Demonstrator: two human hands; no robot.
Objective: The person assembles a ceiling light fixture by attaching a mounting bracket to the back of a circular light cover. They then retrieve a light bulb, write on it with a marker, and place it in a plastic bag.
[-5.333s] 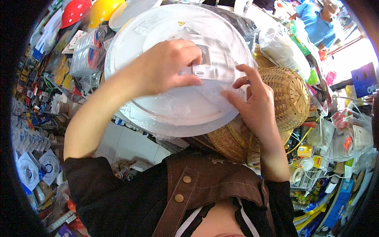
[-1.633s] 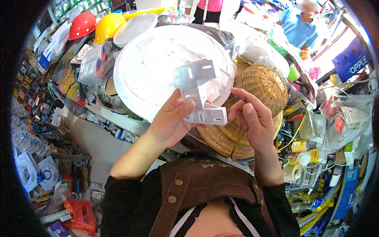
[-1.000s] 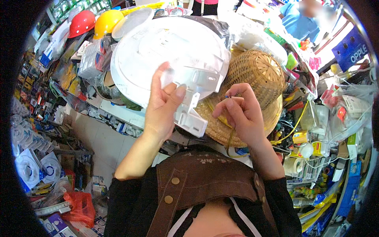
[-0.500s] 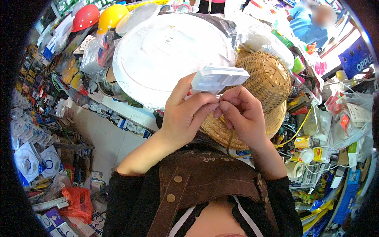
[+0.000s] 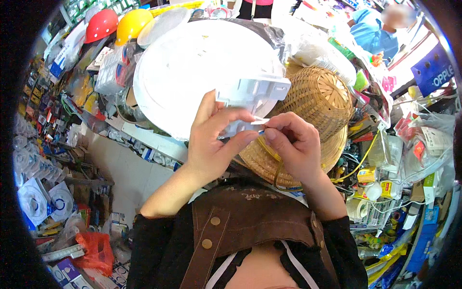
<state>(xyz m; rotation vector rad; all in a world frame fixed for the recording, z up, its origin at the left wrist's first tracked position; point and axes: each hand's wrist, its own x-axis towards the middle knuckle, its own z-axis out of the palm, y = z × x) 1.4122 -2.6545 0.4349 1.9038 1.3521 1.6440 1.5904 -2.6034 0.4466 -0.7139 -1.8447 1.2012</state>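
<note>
My left hand (image 5: pixel 209 135) is wrapped round a pale, translucent moulded plastic piece (image 5: pixel 252 90) with raised blocks along its edge. Its fingers go behind the piece, while thumb and index finger stand a little apart in front. Close beside it, my right hand (image 5: pixel 294 139) is closed in a pinch. Its thumb and index finger grip one end of a small thin white strip (image 5: pixel 260 121), whose other end lies by my left index fingertip. The exact kind of both pieces cannot be made out. Both hands are raised in front of my brown apron (image 5: pixel 255 212).
A large round white disc (image 5: pixel 192 62) in clear film lies beyond my hands. Woven straw hats (image 5: pixel 320 96) are stacked at its right. Red (image 5: pixel 101 25) and yellow (image 5: pixel 133 26) hard hats sit far left. Packed goods crowd both sides. Someone in blue (image 5: pixel 375 33) is at far right.
The plastic piece has tilted and shifted left, showing more of its moulded face. My left thumb and index finger have parted, and the small white strip now shows between my hands.
</note>
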